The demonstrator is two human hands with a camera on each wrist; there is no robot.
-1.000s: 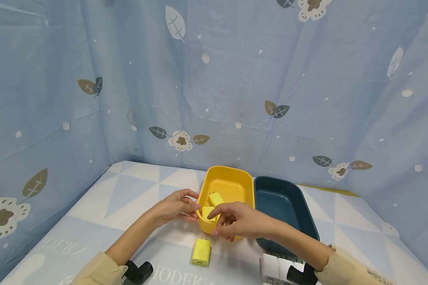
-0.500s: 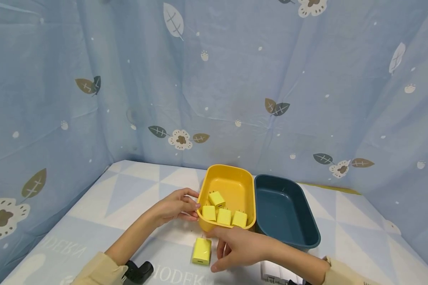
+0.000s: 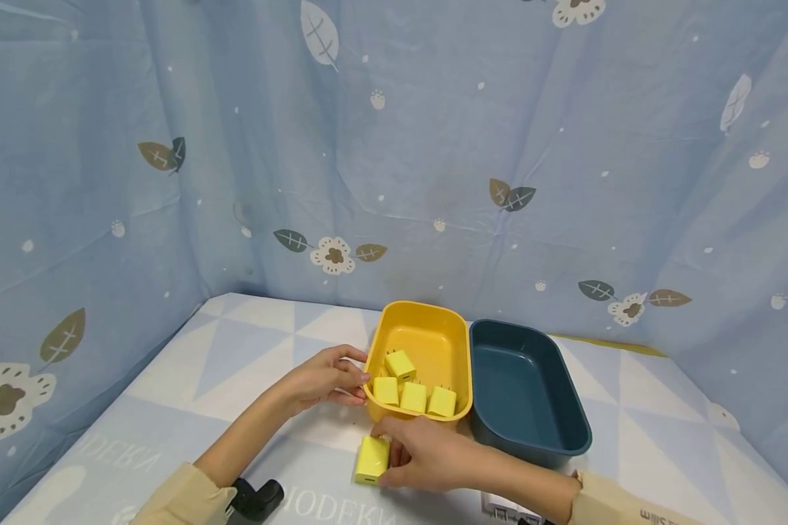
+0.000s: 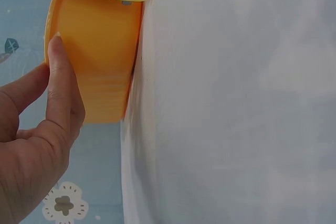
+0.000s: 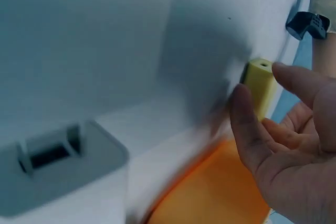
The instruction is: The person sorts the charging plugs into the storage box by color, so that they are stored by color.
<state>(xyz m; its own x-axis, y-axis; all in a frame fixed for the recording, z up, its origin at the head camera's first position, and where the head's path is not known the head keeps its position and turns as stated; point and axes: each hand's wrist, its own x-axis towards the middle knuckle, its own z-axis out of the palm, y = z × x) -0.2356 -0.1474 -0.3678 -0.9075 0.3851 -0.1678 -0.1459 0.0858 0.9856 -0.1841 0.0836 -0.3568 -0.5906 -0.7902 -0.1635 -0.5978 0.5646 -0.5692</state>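
Observation:
My left hand (image 3: 331,378) pinches the left rim of a yellow plastic bin (image 3: 433,348), its fingers against the outer wall (image 4: 100,72) in the left wrist view. Inside the bin, several yellow charger plugs (image 3: 386,392) lie near its front end. Just in front of the bin, another yellow charger plug (image 3: 371,461) lies on the table. My right hand (image 3: 433,456) has thumb and index finger around it, the thumb by its port end and the index by its far end. In the right wrist view the thumb touches the corner of this charger plug (image 5: 260,85).
A dark teal bin (image 3: 522,386) stands against the yellow bin's right side. White charger plugs (image 3: 502,504) lie at the front right, partly hidden under my right forearm. A patterned blue curtain (image 3: 394,146) hangs behind the table (image 3: 256,343).
My right hand has moved from over the yellow bin down to the charger plug in front of it, its fingers now around that plug. My left hand has stayed on the bin's rim.

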